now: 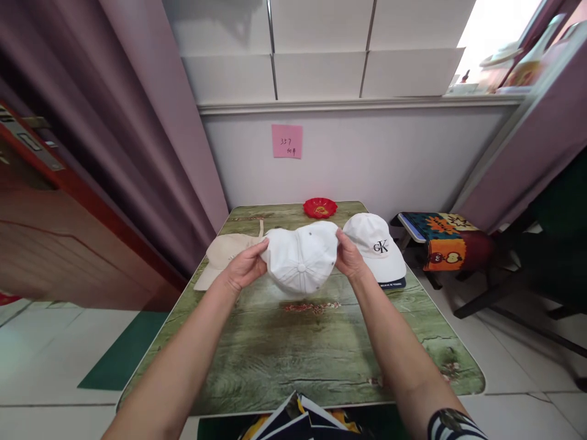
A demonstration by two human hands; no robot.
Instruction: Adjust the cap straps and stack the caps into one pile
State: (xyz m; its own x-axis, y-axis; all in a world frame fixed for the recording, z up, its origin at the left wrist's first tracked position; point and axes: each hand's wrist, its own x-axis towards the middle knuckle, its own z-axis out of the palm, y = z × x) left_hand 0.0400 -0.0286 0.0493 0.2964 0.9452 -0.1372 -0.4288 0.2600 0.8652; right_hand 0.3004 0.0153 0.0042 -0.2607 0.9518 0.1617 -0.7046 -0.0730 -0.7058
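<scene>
A white baseball cap (302, 256) is held up over the table, its crown and top button turned toward me. My left hand (247, 264) pinches its left edge, and my right hand (349, 253) grips the right edge. Just behind my left hand lies a beige cap (224, 250) with a strap sticking up. Beside my right hand sits another white cap (373, 244) with dark "GK" letters on its front. Under its brim shows the edge of a dark navy thing (393, 284), mostly hidden.
The green wood-patterned table (293, 360) carries a red scalloped dish (320, 208) at its far edge. A pink note (287, 141) is stuck on the wall. To the right stands a stool with a patterned cloth (447, 238); a wooden door (68, 232) is at the left.
</scene>
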